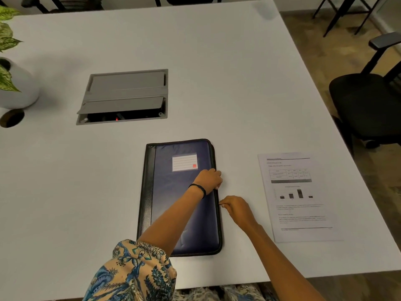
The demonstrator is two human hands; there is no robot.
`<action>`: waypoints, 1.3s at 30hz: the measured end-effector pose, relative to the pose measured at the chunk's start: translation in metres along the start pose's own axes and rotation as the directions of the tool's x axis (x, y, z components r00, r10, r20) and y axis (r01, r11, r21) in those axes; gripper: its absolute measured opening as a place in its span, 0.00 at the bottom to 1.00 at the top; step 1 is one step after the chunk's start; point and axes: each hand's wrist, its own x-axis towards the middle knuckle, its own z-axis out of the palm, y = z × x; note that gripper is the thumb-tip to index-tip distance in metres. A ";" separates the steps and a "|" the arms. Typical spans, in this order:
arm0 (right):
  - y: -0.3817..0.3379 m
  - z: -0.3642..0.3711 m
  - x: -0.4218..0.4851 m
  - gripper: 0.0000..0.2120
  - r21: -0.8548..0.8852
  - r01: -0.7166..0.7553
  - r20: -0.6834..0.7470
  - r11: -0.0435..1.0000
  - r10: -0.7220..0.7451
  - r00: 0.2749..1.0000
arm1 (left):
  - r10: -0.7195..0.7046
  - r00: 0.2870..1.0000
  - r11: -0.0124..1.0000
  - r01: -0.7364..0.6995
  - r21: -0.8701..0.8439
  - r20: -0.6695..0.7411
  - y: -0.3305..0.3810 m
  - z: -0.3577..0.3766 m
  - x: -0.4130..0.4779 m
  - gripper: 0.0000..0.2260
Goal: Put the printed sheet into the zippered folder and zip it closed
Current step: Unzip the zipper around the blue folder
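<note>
Hands on closed zippered folder [169, 187].
Left hand [208, 180] grips its right edge; right hand [236, 208] pinches just below; printed sheet [297, 196] beside.

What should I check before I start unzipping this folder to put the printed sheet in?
1. The zippered folder lies flat on the table: ok.
2. The left hand grips the folder's right edge: ok.
3. The right hand has the zipper pull pinched: cannot tell, too small to make out.
4. The printed sheet lies flat, apart from the folder, to its right: ok.
5. Folder open for the sheet: not ok, closed.
</note>
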 end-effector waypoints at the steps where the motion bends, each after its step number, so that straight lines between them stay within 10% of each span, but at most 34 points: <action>1: 0.001 0.001 -0.002 0.12 -0.003 -0.005 0.011 1.000 0.005 1.000 | 0.000 1.000 1.000 0.000 0.003 0.003 0.000 0.000 0.000 0.09; 13: 0.025 0.012 -0.049 0.12 -0.008 0.008 0.100 1.000 -0.007 0.995 | -0.066 0.997 0.992 0.061 -0.109 -0.038 -0.012 -0.005 0.003 0.09; 20: 0.032 0.030 -0.072 0.12 -0.031 0.055 0.019 0.998 -0.054 0.998 | 0.016 0.989 0.999 -0.020 0.026 0.145 -0.002 -0.010 0.001 0.12; 28: 0.031 0.033 -0.076 0.11 0.012 0.071 -0.063 0.997 -0.070 0.996 | 0.152 0.935 0.976 -0.091 -0.199 0.319 0.029 0.000 -0.017 0.13; 39: 0.034 0.042 -0.089 0.10 0.026 0.047 0.040 0.999 -0.048 0.998 | 0.178 0.965 0.961 -0.128 -0.244 0.195 0.032 0.017 -0.030 0.06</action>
